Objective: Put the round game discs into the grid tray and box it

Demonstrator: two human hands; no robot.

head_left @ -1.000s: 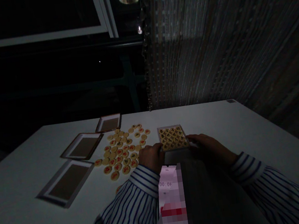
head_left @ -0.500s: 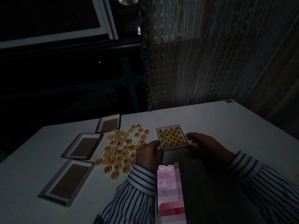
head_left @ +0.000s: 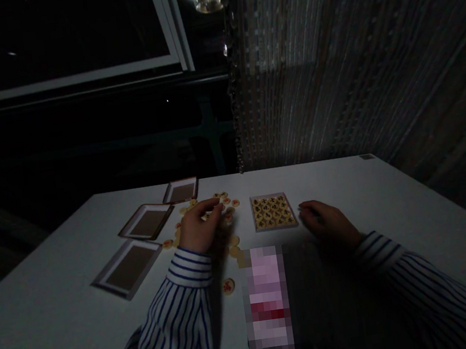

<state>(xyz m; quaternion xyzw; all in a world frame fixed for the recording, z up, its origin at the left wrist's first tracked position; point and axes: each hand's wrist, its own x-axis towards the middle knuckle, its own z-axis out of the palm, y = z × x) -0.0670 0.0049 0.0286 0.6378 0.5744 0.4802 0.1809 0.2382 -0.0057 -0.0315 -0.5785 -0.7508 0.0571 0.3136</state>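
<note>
A small square tray (head_left: 293,219) filled with round yellow game discs sits on the white table (head_left: 391,205). Left of it lies a loose heap of the same discs (head_left: 233,241), some marked red, some black. My left hand (head_left: 200,230) hovers over that heap with its fingers curled down onto the discs; I cannot make out whether it holds one. My right hand (head_left: 327,220) rests on the table just right of the filled tray, fingers loosely bent, holding nothing that I can see. Both arms wear blue-striped sleeves.
Three empty brown-bottomed trays (head_left: 125,266) (head_left: 147,221) (head_left: 181,191) lie in a row at the left. A blurred pinkish object (head_left: 267,299) lies at the near edge between my arms. A bead curtain (head_left: 331,70) hangs behind the table; the room is dark.
Both hands let go of the filled tray. My left hand moved left onto the loose discs, my right hand drew slightly right. The camera view shifted a little.
</note>
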